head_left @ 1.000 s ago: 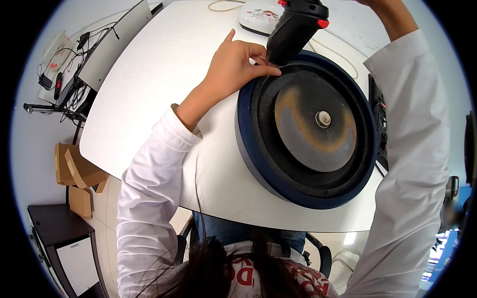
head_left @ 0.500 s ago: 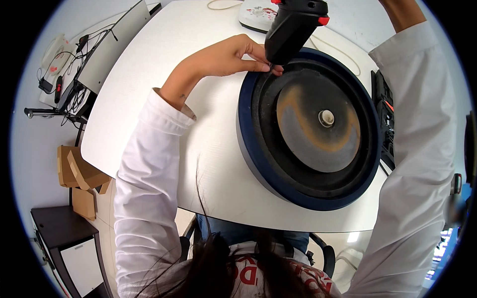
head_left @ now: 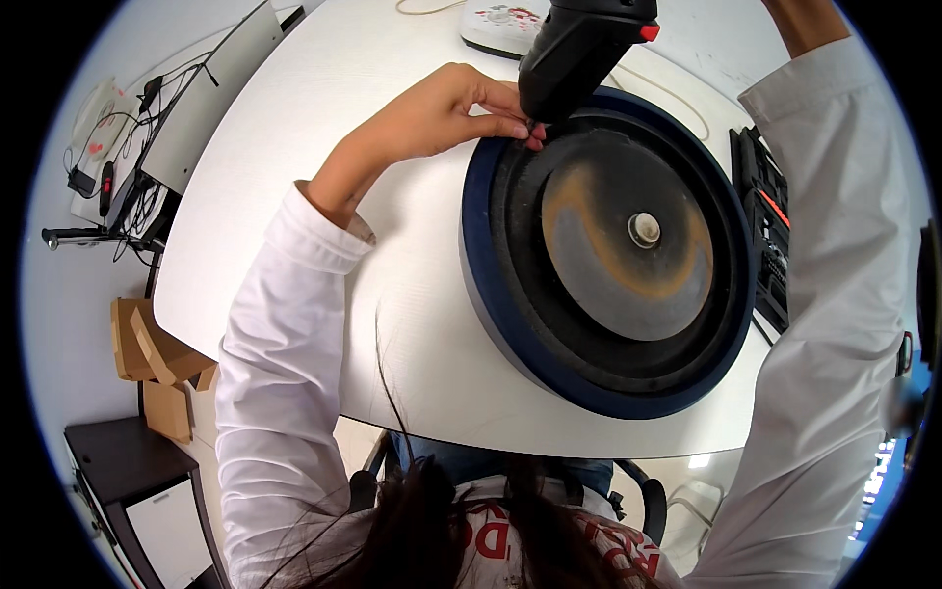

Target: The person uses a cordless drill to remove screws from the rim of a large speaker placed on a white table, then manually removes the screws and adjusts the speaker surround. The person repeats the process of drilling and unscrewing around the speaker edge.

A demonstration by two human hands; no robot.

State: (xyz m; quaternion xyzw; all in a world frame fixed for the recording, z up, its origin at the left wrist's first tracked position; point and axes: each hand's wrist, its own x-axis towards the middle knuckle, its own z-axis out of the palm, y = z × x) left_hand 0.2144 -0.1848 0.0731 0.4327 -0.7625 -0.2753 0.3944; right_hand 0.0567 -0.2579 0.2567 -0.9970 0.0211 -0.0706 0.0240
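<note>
A large round disc [head_left: 520, 334] with a dark blue rim, a black ring and a worn grey centre lies on the white table [head_left: 324, 118]. My left hand [head_left: 442, 113] rests at the disc's upper left rim. Its thumb and fingers are pinched on a small piece right under the nose of a black power tool [head_left: 579, 54] with a red switch. The tool points down at that spot on the rim. My right sleeve [head_left: 834, 245] runs up the right side; only the bare forearm [head_left: 800, 20] shows, and the hand is past the top edge.
A white device with red marks [head_left: 500, 20] and a thin cord [head_left: 667, 93] lie at the table's far side. A black tool case [head_left: 770, 236] sits right of the disc. A grey panel and cables [head_left: 196, 108] are at left; cardboard [head_left: 147, 353] and a dark cabinet [head_left: 118, 481] stand on the floor.
My left hand went from lying spread on the rim to pinching at the tool's tip, with the wrist bent and elbow swung left. The tool sits slightly nearer the rim.
</note>
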